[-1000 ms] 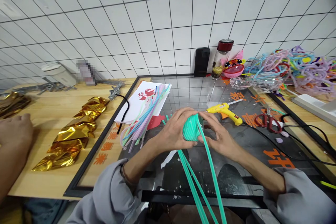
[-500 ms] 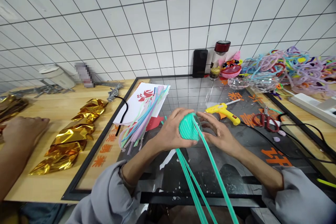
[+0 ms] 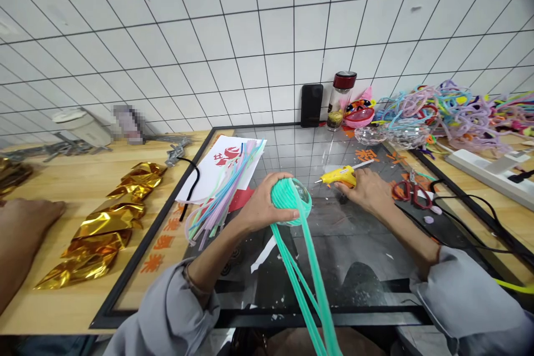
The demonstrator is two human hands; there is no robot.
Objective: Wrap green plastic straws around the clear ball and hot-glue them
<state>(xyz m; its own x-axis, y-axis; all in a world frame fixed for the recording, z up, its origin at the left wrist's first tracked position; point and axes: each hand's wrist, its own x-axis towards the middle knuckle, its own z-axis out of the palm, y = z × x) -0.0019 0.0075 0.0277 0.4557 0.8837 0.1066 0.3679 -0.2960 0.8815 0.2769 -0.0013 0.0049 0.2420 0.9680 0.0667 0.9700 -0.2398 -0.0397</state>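
Note:
My left hand (image 3: 262, 206) is closed round a clear ball wound with teal tubing (image 3: 291, 201), held above the black glass mat (image 3: 359, 256). Several loose teal tube ends (image 3: 311, 289) trail from the ball down toward me. My right hand (image 3: 367, 189) has reached to the right and rests on the handle of the yellow glue gun (image 3: 339, 176), fingers curled over it. The gun lies on the mat with its nozzle pointing left.
A bundle of pastel tubes (image 3: 225, 189) lies on a white sheet left of the ball. Red scissors (image 3: 411, 192), black cables, a tangled tube pile (image 3: 454, 108), a jar (image 3: 339, 100) and a phone (image 3: 311, 104) stand behind. Gold foil pieces (image 3: 106, 222) and another person's hand (image 3: 25, 219) are at left.
My right hand left the teal ball and moved right onto the glue gun. The left hand now holds the ball alone. The view shifted slightly right.

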